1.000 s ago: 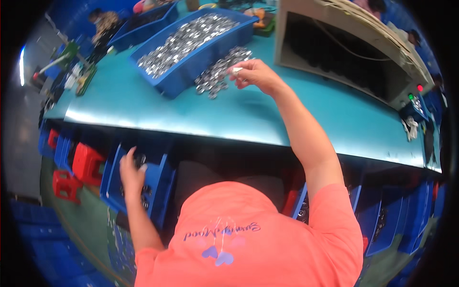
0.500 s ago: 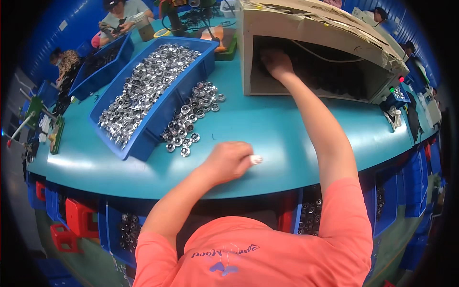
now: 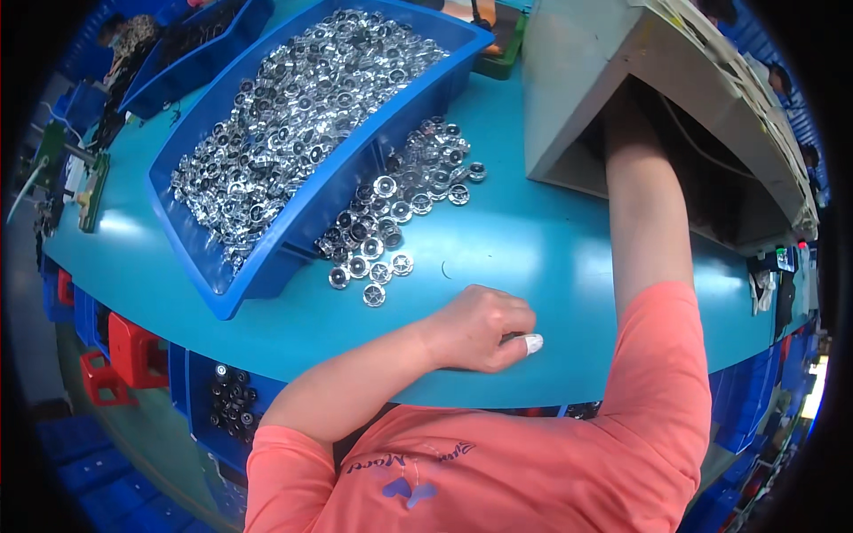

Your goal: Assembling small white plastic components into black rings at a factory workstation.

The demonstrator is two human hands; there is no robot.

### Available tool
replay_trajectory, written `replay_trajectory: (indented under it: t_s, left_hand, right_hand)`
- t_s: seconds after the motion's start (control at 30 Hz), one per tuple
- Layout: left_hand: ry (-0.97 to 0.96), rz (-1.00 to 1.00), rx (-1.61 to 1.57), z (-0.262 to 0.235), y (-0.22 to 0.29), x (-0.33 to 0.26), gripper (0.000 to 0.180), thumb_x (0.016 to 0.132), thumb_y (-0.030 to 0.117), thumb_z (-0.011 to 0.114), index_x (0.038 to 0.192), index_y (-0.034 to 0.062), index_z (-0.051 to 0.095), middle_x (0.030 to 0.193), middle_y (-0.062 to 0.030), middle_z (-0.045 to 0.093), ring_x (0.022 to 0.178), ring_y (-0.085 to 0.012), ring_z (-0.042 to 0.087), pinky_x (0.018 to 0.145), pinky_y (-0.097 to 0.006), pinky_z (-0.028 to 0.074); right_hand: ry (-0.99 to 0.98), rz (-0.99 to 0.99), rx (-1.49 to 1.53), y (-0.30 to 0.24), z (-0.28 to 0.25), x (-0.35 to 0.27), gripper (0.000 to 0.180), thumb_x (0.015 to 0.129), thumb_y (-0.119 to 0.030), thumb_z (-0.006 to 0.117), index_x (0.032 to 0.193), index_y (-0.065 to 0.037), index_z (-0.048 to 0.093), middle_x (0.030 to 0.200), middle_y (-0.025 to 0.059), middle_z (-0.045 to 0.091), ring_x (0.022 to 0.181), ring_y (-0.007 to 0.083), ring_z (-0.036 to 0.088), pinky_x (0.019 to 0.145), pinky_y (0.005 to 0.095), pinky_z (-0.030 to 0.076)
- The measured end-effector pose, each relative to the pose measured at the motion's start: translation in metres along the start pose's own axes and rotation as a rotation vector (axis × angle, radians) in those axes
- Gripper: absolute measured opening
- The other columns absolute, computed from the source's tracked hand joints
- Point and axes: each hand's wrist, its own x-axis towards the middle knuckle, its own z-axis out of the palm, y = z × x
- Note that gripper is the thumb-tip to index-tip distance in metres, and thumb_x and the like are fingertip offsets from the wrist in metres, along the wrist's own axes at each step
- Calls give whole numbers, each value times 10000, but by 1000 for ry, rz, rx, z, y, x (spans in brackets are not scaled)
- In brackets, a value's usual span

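Observation:
My left hand [image 3: 484, 329] rests curled near the front edge of the teal table, its thumb tip wrapped in something white. The fingers are closed, and their inside is hidden. My right hand [image 3: 627, 111] reaches into the dark opening of a pale box [image 3: 573, 89]; its fingers are lost in shadow. Left of the box lies a heap of clear, round, wheel-like parts with dark centres [image 3: 400, 211], loose on the table. Beside that heap stands a long blue bin [image 3: 293, 233], full of similar clear parts.
Another blue bin with dark contents [image 3: 151, 93] stands at the far left, beyond a green hand press [image 3: 89, 191]. Red stools [image 3: 133, 351] and a bin of black round parts [image 3: 200, 417] sit below the table edge. A pale cable hangs inside the box opening.
The view has shifted, bringing the bin and heap closer. My right hand is deeper in the box, its fingers out of sight. My left hand stays closed near the table edge.

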Motion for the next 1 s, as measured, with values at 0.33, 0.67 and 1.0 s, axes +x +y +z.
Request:
replay_trajectory:
  t_s: [0.33,0.67,1.0]
  left_hand:
    - [48,-9,72,3,-3,4,167,836,183,715,765,55,633,675,-76,589,615,-279,610,560,-405,486]
    - [36,-70,42,3,-1,5,152,861,174,718,800,39,684,744,-89,662,635,-274,642,570,-371,511]
    - [100,-40,63,3,-1,1,150,862,160,728,798,27,696,746,-111,675,640,-268,648,577,-355,506]
  right_hand:
    - [29,17,-14,-8,-6,8,325,879,-298,600,1073,-47,672,1034,196,680,979,378,647,861,486,509]
    - [73,32,-10,-22,-26,4,338,867,-314,622,1092,-67,671,1023,181,685,973,369,650,853,490,509]
    - [56,105,80,-47,-99,-17,372,852,-348,652,1127,-99,670,1023,161,689,984,363,652,858,487,511]
